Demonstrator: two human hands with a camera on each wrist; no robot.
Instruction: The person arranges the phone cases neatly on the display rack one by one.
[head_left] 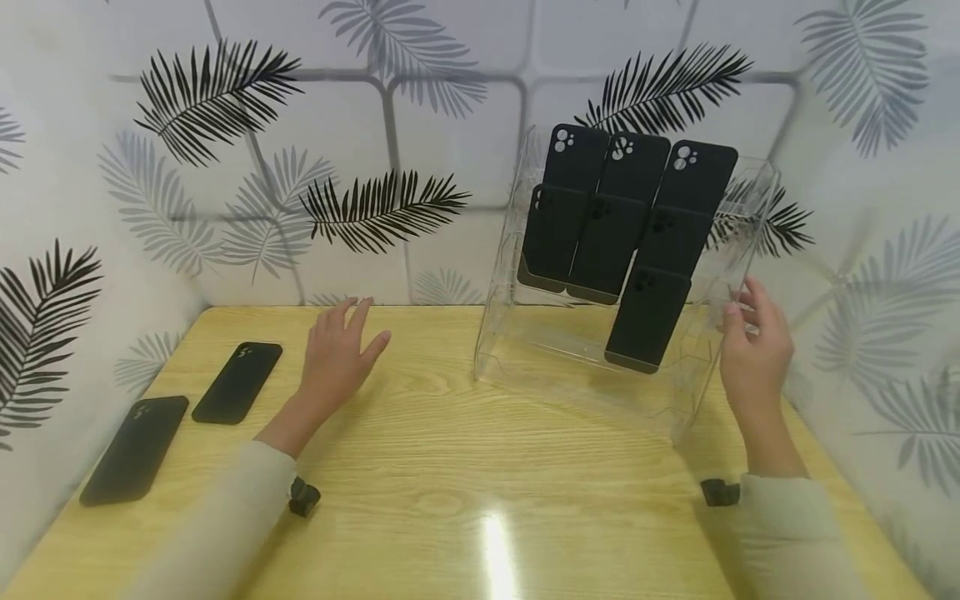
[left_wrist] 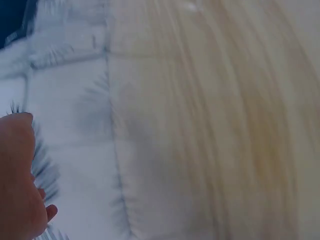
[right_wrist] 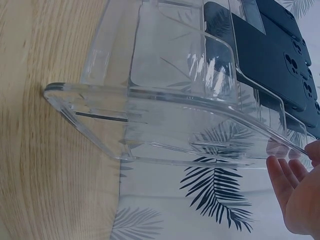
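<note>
A clear acrylic tiered display rack [head_left: 540, 337] stands on the right of the table, its tiers holding several black phone cases [head_left: 648, 321] with camera cutouts. My right hand [head_left: 757, 342] grips the rack's right side panel; in the right wrist view the thumb lies at the panel's front edge, with the fingers [right_wrist: 282, 177] along its outer side. My left hand [head_left: 337, 354] hovers left of the rack, fingers spread and holding nothing. Only part of that hand [left_wrist: 17, 185] shows at the edge of the left wrist view.
Two black phone cases lie on the left of the wooden table [head_left: 420, 467]: one case [head_left: 238, 382] farther back, the other case [head_left: 137, 450] nearer. Walls with a leaf pattern [head_left: 382, 212] border the table at the back and both sides.
</note>
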